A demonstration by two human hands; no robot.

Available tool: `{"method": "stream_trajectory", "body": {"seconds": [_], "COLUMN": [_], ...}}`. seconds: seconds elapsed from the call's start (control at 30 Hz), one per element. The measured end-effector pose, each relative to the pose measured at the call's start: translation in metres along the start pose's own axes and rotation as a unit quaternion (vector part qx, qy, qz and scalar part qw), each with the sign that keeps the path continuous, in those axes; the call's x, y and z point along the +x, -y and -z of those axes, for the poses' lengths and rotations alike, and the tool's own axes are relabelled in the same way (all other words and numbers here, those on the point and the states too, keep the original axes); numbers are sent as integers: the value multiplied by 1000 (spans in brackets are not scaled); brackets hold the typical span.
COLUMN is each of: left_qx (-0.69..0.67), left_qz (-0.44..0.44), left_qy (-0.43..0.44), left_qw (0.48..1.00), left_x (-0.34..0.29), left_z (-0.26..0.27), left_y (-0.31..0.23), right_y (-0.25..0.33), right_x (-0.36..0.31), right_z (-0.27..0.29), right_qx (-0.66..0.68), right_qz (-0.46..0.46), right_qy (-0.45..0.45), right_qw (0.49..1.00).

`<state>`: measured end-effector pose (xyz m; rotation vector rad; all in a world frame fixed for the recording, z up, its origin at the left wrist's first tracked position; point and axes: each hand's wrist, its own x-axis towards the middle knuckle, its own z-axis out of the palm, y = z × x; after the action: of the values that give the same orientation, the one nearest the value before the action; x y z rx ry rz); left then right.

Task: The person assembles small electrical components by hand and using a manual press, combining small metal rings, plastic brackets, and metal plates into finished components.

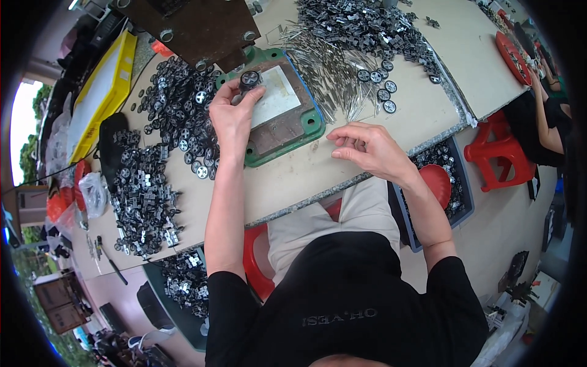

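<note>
The left hand [232,116] pinches a black wheel [250,77] between thumb and fingers, above the green base [313,124] and beneath the brown block [189,30]. This edge grip presumably keeps the face unobstructed. The wheel is a disc without a long axis — its face points mainly upward, axle line toward the viewer. The right hand [370,147] is half-curled over the table [422,98], visibly empty. Loose wheels [177,92] and pins [333,79] flank the base — likely for short reach.
</note>
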<state>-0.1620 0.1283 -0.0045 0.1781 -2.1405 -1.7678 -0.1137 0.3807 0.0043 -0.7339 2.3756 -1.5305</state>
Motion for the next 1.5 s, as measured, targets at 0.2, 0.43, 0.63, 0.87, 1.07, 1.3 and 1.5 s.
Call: {"method": "stream_trajectory", "body": {"seconds": [0.2,0.43,0.63,0.87,1.07,1.3,1.5], "left_qx": [100,30,48,74,88,97,132], "left_qz": [11,-1,-33,-22,-35,-34,-118], "left_qy": [13,31,13,-27,-40,-44,-63], "left_qw": [995,999,998,997,995,994,982], "left_x": [-2,-1,5,5,2,0,0], "left_z": [4,10,10,8,9,3,6], "left_y": [3,-4,10,13,15,10,11], "right_y": [-9,-12,-10,12,80,157,167], "right_x": [-12,-15,-14,-7,44,75,84], "right_z": [6,8,10,35,91,104,117], "right_qx": [7,5,-10,-45,-119,-90,-66], "right_qz": [-47,-46,-54,-40,135,154,186], "right_qy": [2,-6,5,6,-62,-45,-54], "right_qw": [999,999,998,998,982,983,979]}}
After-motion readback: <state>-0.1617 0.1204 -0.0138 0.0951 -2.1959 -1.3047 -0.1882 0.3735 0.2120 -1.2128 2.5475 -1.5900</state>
